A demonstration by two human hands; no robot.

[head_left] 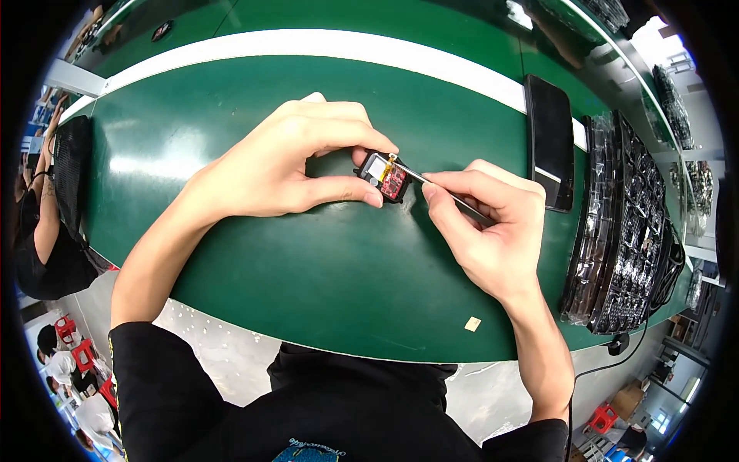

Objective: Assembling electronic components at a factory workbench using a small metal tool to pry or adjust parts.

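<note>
A small black device housing [395, 199], opened to show its inside, is pinched between the thumb and fingers of my left hand [289, 158]. Within it lie a red circuit board [394, 183], a silvery block and a strip of yellowish flex. My right hand [496, 223] grips a pair of metal tweezers [454, 199] like a pen. The tip of the tweezers reaches the upper right edge of the housing, by the flex. Both hands are just above the green work table [308, 285].
Stacked clear-and-black plastic trays [627, 223] stand at the right, with a black cable beside them. A dark flat phone-like slab [550, 142] lies left of the trays. A small yellowish paper square [473, 324] is near the front edge. Another person's arm [48, 215] shows at far left.
</note>
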